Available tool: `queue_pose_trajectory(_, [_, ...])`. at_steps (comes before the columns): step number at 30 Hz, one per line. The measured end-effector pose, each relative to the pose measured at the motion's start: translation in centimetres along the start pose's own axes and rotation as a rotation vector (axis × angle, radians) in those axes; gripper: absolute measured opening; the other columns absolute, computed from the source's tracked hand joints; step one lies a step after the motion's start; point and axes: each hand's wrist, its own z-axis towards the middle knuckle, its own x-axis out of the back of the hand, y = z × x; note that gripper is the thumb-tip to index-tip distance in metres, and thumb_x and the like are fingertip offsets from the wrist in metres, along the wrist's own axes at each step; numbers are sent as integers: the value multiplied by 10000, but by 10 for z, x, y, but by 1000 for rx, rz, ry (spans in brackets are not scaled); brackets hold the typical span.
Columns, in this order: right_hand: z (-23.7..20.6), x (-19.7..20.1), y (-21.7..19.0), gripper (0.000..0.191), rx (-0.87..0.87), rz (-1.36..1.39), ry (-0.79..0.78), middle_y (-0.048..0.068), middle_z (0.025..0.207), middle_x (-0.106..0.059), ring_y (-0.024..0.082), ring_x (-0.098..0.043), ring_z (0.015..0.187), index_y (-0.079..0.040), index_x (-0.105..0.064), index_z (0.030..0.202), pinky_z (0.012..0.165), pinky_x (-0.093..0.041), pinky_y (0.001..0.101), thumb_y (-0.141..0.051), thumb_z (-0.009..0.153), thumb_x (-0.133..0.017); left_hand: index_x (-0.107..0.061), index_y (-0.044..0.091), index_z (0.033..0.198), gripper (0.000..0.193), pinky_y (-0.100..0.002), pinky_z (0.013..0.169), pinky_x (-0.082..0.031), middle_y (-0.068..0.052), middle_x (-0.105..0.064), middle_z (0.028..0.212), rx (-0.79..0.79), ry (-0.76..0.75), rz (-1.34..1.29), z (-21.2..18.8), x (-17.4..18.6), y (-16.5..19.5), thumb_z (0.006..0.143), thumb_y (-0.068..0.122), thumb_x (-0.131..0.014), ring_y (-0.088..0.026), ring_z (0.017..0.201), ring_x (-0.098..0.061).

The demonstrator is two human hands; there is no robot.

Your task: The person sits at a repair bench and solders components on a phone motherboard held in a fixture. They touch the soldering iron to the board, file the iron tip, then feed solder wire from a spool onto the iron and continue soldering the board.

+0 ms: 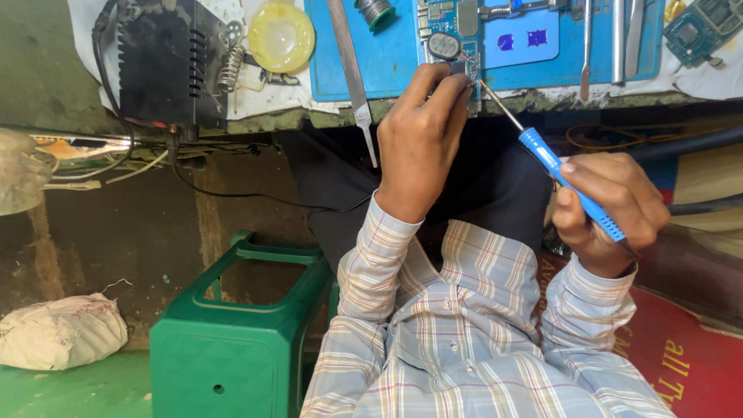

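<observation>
On bench [542, 99], along picture top: work mat [387, 62].
On mat, centre: circuit board [449, 31], at near edge.
Left of board: flat file [352, 77], overhanging bench edge; solder spool [377, 11] behind it.
Right of board: tweezers [619, 39]; further right, second board [700, 31].
Left of mat: round lid [281, 35], then power unit [166, 62].
Left hand [422, 139]: pinching near edge of circuit board.
Right hand [611, 205]: right of left hand, clasped around screwdriver [542, 155]; tip at board, beside left fingers.
Below bench, left: stool [240, 333]; sack [62, 329] further left on floor.
</observation>
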Motion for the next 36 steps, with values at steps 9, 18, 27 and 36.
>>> queue_pose_trajectory(9, [-26, -9, 12, 372, -26, -39, 208, 182, 1028, -686, 291, -732, 837, 21, -662, 1174, 737, -595, 362, -346, 1118, -669, -660, 51, 1111, 129, -382, 749, -536, -73, -626, 1109, 16, -6, 4, 2, 0, 2, 1001, 66, -725, -319, 915, -680])
queue_pose_trajectory(18, [-32, -17, 27, 310, -146, -7, 359, 191, 1147, -603, 269, -709, 835, 9, -607, 1322, 729, -627, 341, -273, 1196, -621, -668, 70, 1127, 136, -403, 745, -527, -69, -600, 1113, 20, -8, 13, 0, -1, 2, 1004, 69, -724, -304, 870, -682])
queue_pose_trajectory(27, [30, -54, 44, 360, -220, 354, 331, 219, 1235, -615, 269, -699, 998, 30, -588, 1428, 868, -635, 363, -245, 1201, -538, -667, 75, 1112, 117, -412, 730, -523, -70, -597, 1088, 22, -13, 16, 0, 1, 5, 1008, 78, -719, -298, 844, -681])
queue_pose_trajectory(36, [63, -76, 62, 211, -388, 610, 356, 218, 1174, -743, 225, -747, 810, -81, -455, 1290, 656, -580, 314, -247, 1179, -524, -673, 107, 1100, 111, -416, 705, -521, -55, -602, 1081, 47, -11, 72, -2, 4, 9, 999, 123, -716, -307, 833, -684])
